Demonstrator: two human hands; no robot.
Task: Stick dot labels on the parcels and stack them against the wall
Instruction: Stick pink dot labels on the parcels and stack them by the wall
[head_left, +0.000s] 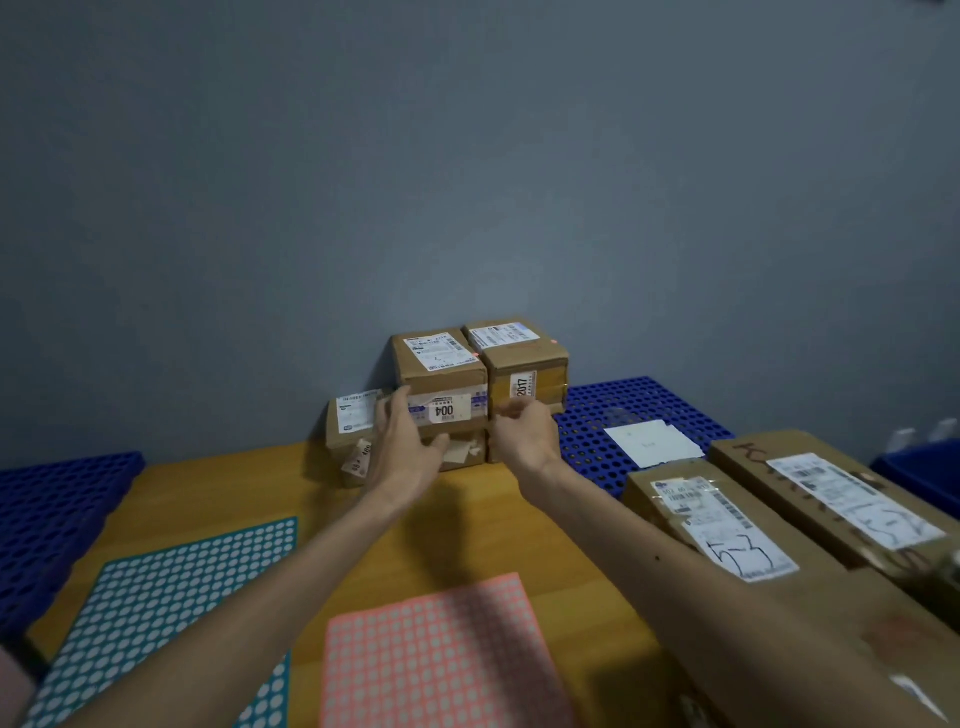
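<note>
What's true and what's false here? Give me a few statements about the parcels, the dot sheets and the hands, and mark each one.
1. The stacked parcels stand against the grey wall. True.
2. The pink dot sheet lies to the left of the teal dot sheet. False: the pink sheet lies to the right of the teal one.
3. One parcel in the stack bears a 004 label. True.
4. Each hand holds a dot sheet. False: the left hand and the right hand are up at the stack, and both sheets lie flat on the table.
5. Two long parcels lie at the right, apart from the stack. True.
</note>
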